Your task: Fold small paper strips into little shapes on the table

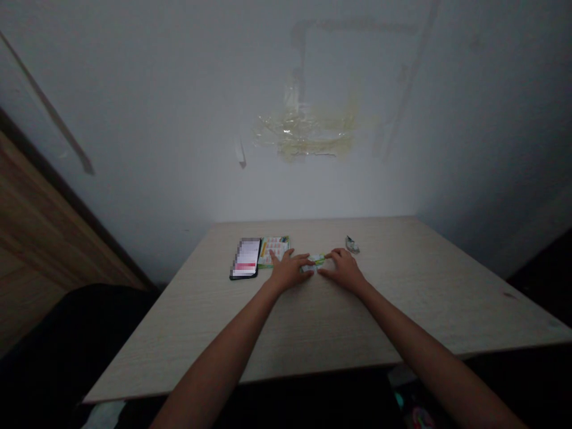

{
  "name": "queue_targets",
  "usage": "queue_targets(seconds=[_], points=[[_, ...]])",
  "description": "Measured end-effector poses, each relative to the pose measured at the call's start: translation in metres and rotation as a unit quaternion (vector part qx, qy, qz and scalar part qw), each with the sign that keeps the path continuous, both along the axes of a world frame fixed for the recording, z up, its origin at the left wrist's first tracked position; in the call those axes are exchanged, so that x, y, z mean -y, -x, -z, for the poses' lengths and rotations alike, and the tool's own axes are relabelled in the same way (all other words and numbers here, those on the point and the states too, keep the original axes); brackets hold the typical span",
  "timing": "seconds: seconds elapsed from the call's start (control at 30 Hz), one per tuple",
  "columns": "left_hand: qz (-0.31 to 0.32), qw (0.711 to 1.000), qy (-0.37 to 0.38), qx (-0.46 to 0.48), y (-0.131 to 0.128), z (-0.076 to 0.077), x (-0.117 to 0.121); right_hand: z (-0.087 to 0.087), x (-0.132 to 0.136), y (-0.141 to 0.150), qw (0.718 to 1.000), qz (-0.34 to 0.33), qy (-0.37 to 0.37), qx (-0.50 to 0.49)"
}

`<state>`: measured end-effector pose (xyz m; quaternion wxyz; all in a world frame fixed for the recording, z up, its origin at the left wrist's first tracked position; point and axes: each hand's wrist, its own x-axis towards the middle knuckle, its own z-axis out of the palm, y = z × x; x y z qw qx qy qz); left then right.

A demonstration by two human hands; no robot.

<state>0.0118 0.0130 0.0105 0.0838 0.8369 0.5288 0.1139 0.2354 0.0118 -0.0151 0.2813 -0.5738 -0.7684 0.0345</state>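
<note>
A small green-and-white printed paper (319, 260) lies low over the table between my two hands. My left hand (288, 271) has its thumb and forefinger on the paper's left end, with the other fingers spread over a printed booklet (272, 247). At the right end, my right hand (346, 270) takes the paper between thumb and bent fingers. Parts of the paper are hidden under the fingertips. Just beyond my right hand is a small crumpled silvery wrapper (352, 244).
A phone (245, 259) with a lit screen lies left of the booklet. The pale wooden table (313, 333) meets a wall (179, 119) bearing peeling clear tape (308, 134). A dark shape (75, 333) stands at the left, and a wooden panel (27, 220) rises behind it.
</note>
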Motion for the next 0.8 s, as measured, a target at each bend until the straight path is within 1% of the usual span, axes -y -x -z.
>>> queue_targets(seconds=[0.13,0.3,0.4,0.53,0.7,0.8], points=[[0.007,1.0,-0.001,-0.003,0.001,-0.001,0.001,0.001,-0.004,-0.006,0.999,-0.018,-0.011,-0.025],[0.007,1.0,0.004,-0.001,0.0,-0.001,0.001,0.002,-0.007,-0.012,0.995,-0.075,-0.029,-0.054],[0.006,1.0,0.005,0.001,0.0,-0.001,0.002,0.003,-0.007,-0.014,0.993,-0.104,-0.035,-0.054],[0.008,1.0,0.008,0.002,0.001,-0.001,0.003,0.003,-0.005,-0.013,0.991,-0.126,-0.026,-0.047],[0.008,1.0,-0.012,0.006,-0.001,0.0,0.004,0.001,-0.002,-0.012,0.984,-0.167,-0.023,-0.049],[0.001,1.0,-0.021,0.003,-0.003,0.001,0.004,0.001,-0.002,-0.012,0.985,-0.167,-0.023,-0.047]])
